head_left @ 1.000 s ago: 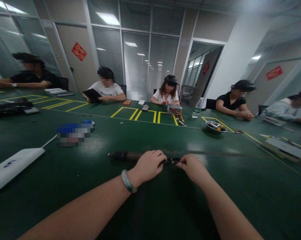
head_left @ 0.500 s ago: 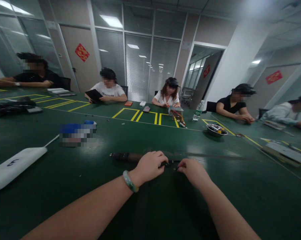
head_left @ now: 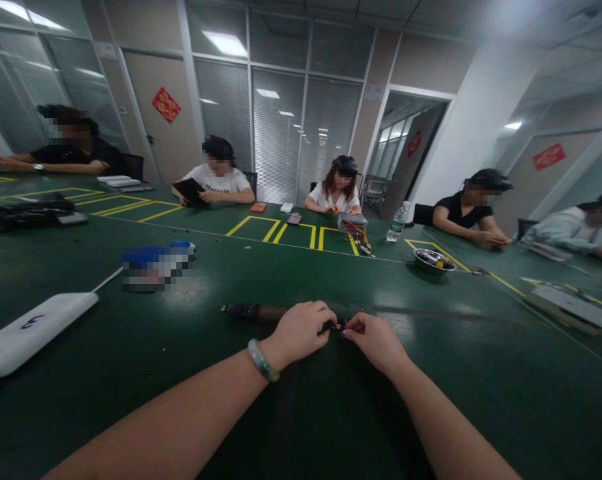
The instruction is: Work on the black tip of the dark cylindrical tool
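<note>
Because the piece between the hands is so small, the pinch matters most here: the fingertips are best kept close together and the wrists low and steady, so it cannot slip. The left hand, with a jade bangle on its wrist, curls its fingers over one side of a small dark part. The right hand closes thumb and forefinger on the other side, so both hands' fingers are together on it, hiding most of its detail. The part is held just over the green worktop, midway between the hands. Its long axis seems to run sideways, left to right, though it is too small to be sure. Just beyond the left hand lies a dark cylindrical tool handle, running the same way. Farther off stand a steel bowl, a water bottle and a grey metal box with coloured wires. A co-worker in a white top sits at the far edge.
</note>
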The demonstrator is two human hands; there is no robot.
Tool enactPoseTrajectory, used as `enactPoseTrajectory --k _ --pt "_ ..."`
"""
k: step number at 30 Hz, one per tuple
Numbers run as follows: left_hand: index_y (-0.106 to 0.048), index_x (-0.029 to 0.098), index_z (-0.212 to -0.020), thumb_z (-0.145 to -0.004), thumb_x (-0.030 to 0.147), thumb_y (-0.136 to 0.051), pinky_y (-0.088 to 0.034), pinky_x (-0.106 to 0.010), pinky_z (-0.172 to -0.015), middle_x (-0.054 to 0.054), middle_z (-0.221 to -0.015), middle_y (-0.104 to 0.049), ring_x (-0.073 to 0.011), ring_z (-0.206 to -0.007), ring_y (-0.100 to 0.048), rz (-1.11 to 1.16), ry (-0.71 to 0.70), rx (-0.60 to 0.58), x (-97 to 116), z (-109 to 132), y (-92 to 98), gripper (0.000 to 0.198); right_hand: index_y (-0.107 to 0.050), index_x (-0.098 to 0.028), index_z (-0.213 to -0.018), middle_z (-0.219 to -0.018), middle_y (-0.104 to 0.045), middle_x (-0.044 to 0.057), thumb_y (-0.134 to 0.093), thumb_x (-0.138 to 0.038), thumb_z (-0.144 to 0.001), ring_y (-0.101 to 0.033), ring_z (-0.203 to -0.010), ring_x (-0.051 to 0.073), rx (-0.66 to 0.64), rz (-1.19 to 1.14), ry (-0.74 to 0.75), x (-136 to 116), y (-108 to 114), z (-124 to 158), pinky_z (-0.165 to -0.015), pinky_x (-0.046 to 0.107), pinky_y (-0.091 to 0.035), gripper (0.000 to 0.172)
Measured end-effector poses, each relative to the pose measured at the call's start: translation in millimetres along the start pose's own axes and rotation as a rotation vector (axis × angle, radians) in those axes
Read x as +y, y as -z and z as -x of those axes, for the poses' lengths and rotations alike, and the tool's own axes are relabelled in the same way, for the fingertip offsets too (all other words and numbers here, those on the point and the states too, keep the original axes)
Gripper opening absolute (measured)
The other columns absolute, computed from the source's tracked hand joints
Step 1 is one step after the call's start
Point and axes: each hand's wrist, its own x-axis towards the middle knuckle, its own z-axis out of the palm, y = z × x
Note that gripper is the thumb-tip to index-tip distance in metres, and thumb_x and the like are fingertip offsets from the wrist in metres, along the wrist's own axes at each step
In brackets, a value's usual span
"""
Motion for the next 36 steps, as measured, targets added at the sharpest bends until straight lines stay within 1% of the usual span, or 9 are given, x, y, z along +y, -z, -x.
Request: enactPoseTrajectory --k 5,11,16,22,27,36 --pt "-0.062 0.025 -0.104 -0.085 0.021 -0.060 -0.045 -0.032 -0.085 0.000 -0.106 -0.060 -0.0171 -0.095 -0.058 -0.005 0.007 -0.009 0.1 -0.2 0.1 0.019 -0.070 -0.024 -0.081 -0.078 -0.068 -0.002 -0.067 -0.030 -0.080 -0.061 -0.073 0.015 0.008 0.000 0.033 -1.4 0.0 0.3 -0.064 0.024 -0.039 0.006" --pt "-0.061 0.025 -0.103 -0.083 0.022 -0.062 -0.045 -0.033 -0.086 0.000 -0.105 -0.060 -0.0186 -0.096 -0.058 0.007 0.009 0.003 -0.5 0.0 -0.4 0.020 -0.070 -0.023 -0.077 -0.077 -0.068 -0.001 -0.065 -0.030 -0.080 -0.060 -0.075 0.017 0.111 0.021 0.128 1.7 -4.6 -3.3 -0.066 0.026 -0.039 0.009" --pt "-0.062 0.025 -0.102 -0.084 0.024 -0.063 -0.045 -0.032 -0.085 0.000 -0.104 -0.060 -0.0185 -0.096 -0.058 0.018 0.014 0.003 -0.9 1.1 0.0 0.018 -0.071 -0.025 -0.075 -0.077 -0.067 -0.001 -0.066 -0.029 -0.080 -0.059 -0.075 0.018 0.069 0.096 0.188 -0.4 -0.9 -2.1 -0.070 0.028 -0.038 0.008" --pt "-0.061 0.024 -0.098 -0.084 0.031 -0.066 -0.045 -0.034 -0.080 0.000 -0.100 -0.060 -0.0191 -0.091 -0.059 -0.051 0.016 0.006 2.5 -0.7 -2.5 0.016 -0.071 -0.026 -0.078 -0.080 -0.068 -0.001 -0.066 -0.029 -0.080 -0.059 -0.077 0.018 0.065 0.073 0.212 1.2 2.5 -2.8 -0.070 0.028 -0.039 0.007" --pt "-0.061 0.023 -0.095 -0.090 0.030 -0.058 -0.044 -0.033 -0.076 0.000 -0.097 -0.060 -0.0181 -0.086 -0.059 -0.125 0.024 0.015 5.7 -2.2 -5.2 0.009 -0.071 -0.025 -0.077 -0.080 -0.068 -0.001 -0.067 -0.030 -0.080 -0.059 -0.077 0.017 0.040 0.037 0.217 5.3 -0.2 -5.3 -0.068 0.027 -0.040 0.007" --pt "-0.064 0.024 -0.094 -0.086 0.031 -0.062 -0.042 -0.032 -0.077 0.000 -0.096 -0.061 -0.0177 -0.088 -0.059 -0.064 0.059 0.038 3.7 -3.6 -5.4 0.011 -0.071 -0.025 -0.075 -0.080 -0.068 -0.001 -0.068 -0.030 -0.079 -0.059 -0.077 0.018 0.053 0.026 0.240 3.9 1.7 -3.1 -0.069 0.028 -0.041 0.007"
